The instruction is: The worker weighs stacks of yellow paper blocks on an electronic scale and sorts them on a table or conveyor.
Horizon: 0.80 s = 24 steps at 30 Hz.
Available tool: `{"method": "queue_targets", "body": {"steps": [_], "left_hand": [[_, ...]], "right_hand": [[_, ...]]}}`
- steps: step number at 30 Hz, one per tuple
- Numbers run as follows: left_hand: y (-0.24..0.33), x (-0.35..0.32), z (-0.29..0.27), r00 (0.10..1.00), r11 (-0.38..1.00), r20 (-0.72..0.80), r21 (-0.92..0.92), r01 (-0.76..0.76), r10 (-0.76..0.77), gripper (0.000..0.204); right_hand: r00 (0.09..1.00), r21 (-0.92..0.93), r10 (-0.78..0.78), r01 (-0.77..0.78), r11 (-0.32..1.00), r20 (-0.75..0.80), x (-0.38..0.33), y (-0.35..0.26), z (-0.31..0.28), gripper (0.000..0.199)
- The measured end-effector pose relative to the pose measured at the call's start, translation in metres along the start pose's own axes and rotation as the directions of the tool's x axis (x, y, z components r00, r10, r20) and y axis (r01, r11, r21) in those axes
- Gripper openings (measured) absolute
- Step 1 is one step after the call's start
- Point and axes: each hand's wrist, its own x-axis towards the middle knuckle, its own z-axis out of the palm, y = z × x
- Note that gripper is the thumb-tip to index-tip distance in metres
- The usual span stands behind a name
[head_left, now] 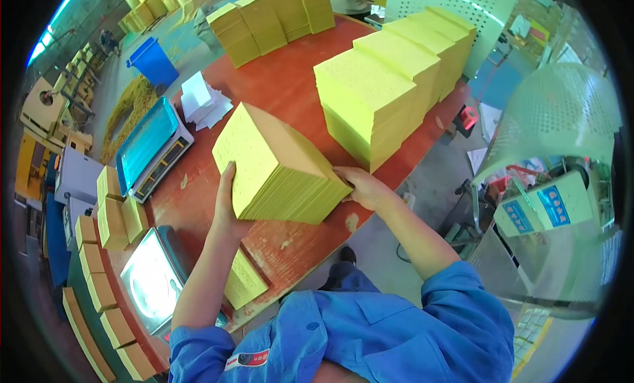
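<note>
Between my two hands is a thick stack of yellow paper (271, 161), tilted above the red table (290, 244). My left hand (228, 204) presses against its left side, thumb on the near face and the other fingers mostly hidden. At the right corner my right hand (363, 187) grips the edge, with some fingers out of sight behind it. A smaller yellow stack (246, 277) lies under my left forearm at the table's near edge. Just beyond my right hand stands a long row of tall yellow paper stacks (380, 85).
A scale with a blue tray (148, 145) and another with a shiny plate (152, 280) stand at left. White papers (203, 100) and small yellow blocks (112, 218) lie nearby. More stacks (271, 23) line the far edge. A blue bin (153, 61) and perforated machine guard (561, 118) flank the table.
</note>
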Motion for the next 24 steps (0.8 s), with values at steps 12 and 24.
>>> {"method": "queue_targets", "body": {"steps": [12,24], "left_hand": [[-0.038,0.042,0.118,0.996,0.903,0.086,0.427,-0.037,0.000,0.066],[-0.128,0.022,-0.010,0.839,0.588,0.252,0.617,-0.523,0.482,0.103]], "right_hand": [[0.844,0.027,-0.418,0.452,0.892,-0.336,-0.086,0.029,-0.048,0.053],[0.085,-0.446,-0.616,0.613,0.652,-0.783,0.003,-0.142,-0.222,0.018]]}}
